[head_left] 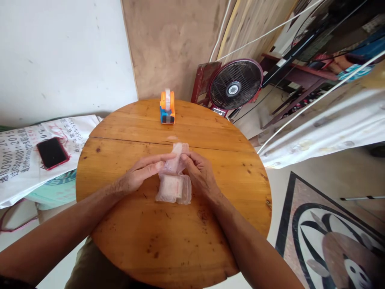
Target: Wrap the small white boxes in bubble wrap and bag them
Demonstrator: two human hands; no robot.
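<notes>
Plastic bag lies mid round table, well nearer the person than the orange tape dispenser at the far edge. Its long axis points toward that dispenser. Left hand and right hand both pinch its raised top end, about equally close. Something pale sits inside, can't tell what.

Round wooden table, orange and blue tape dispenser at its far edge, small clear plastic packets lying near its middle
</notes>
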